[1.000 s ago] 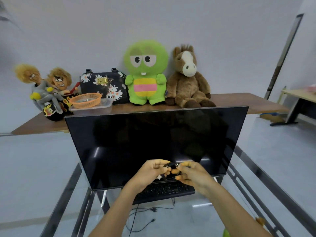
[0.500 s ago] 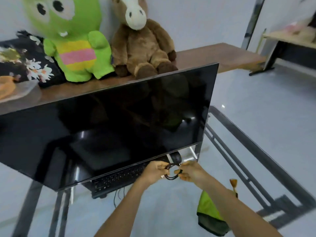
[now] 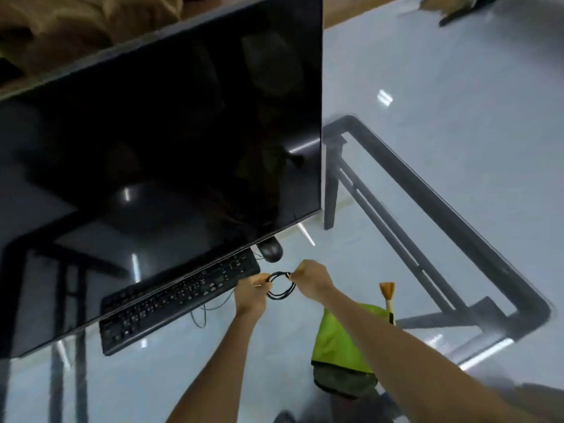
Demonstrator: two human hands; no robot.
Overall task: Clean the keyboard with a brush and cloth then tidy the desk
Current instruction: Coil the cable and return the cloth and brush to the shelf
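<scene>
The left hand [image 3: 251, 290] and the right hand [image 3: 309, 277] each pinch one side of a small coil of black cable [image 3: 280, 285], held between them above the glass desk [image 3: 427, 166]. Both sets of fingers are curled onto the coil. The black keyboard [image 3: 171, 303] lies at 9 o'clock from the hands, partly under the lower edge of the dark monitor [image 3: 158, 141]. A black mouse [image 3: 270, 250] sits at 12 o'clock from the coil, just beside the keyboard's right end. The green cloth [image 3: 338, 340] lies at 5 o'clock from the hands. The brush [image 3: 388, 296] rests at the cloth's far right edge, bristles pointing away.
</scene>
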